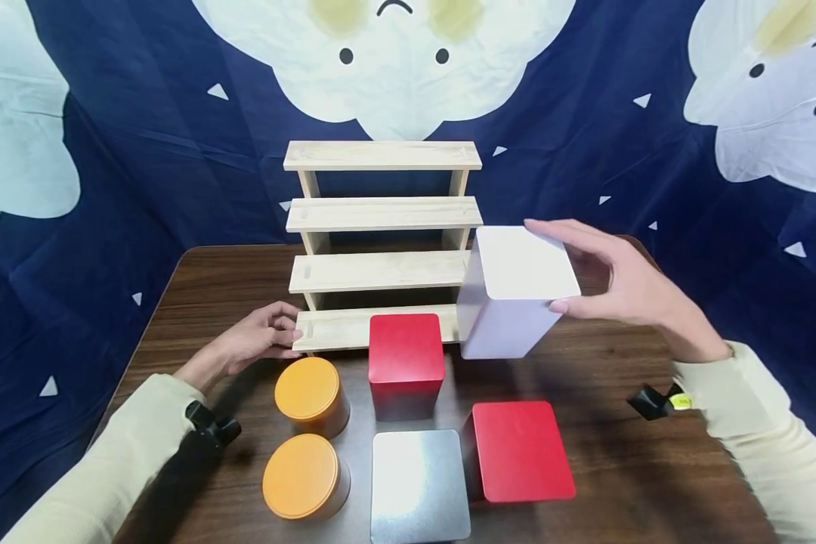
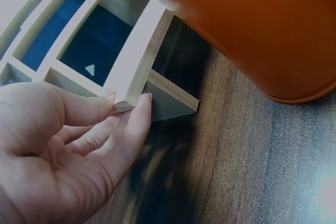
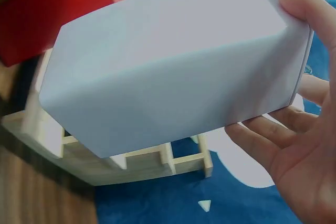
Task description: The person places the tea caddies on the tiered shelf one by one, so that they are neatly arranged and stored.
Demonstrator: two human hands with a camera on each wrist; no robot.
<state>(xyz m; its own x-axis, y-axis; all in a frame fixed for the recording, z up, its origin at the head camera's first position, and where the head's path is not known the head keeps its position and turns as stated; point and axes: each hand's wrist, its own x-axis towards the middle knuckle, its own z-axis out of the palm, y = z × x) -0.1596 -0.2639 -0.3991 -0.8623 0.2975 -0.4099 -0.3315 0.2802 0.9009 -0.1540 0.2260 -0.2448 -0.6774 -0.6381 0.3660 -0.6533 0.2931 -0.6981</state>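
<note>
My right hand [image 1: 615, 279] grips a tall white box [image 1: 527, 264] by its upper end, thumb on one side and fingers on the other. The box hangs in front of the right end of a stepped wooden shelf [image 1: 381, 215]. In the right wrist view the white box [image 3: 168, 72] lies across the picture, hiding part of the shelf. My left hand [image 1: 261, 336] is at the left end of the shelf's lowest board. Seen from the left wrist, the thumb and fingers of this hand [image 2: 68, 150] pinch the corner of that board [image 2: 139, 59].
In front of the shelf stand a red box [image 1: 406, 363], a second red box [image 1: 523, 452], a silver box [image 1: 420, 486] and two orange round tins [image 1: 306, 387]. All are on a dark wooden table [image 1: 625, 453]. A blue cloth [image 1: 177, 151] with white clouds hangs behind.
</note>
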